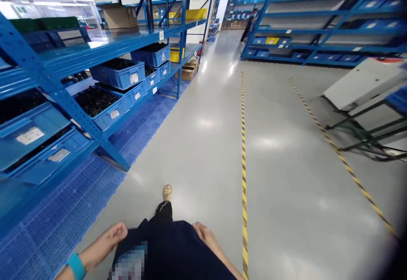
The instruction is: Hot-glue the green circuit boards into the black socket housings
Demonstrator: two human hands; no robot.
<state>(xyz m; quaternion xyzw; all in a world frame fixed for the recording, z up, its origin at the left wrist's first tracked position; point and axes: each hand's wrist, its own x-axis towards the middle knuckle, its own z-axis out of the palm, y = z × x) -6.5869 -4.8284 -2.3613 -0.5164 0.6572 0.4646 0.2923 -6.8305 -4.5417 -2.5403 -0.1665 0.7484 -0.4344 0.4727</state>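
Note:
At the lower left, my left hand [115, 234] hangs beside my dark clothing [171, 250], with its fingers curled into a loose fist and nothing showing in them. A turquoise band [76, 266] circles that wrist. My right hand [204, 234] is against the other side of the clothing, its fingers bent and held together. Part of this hand is hidden by the cloth, and no object shows in it. One shoe [167, 192] is stepping forward on the grey floor [203, 153]. Neither hand touches a shelf or a bin.
Along the left runs a blue rack [111, 148] with blue bins [121, 74] of black parts and a cardboard box [119, 16]. Yellow-black tape [243, 144] marks the floor. A white cabinet [359, 83] and cart [372, 131] stand right. Far ahead is a person [250, 23] by another rack [295, 30].

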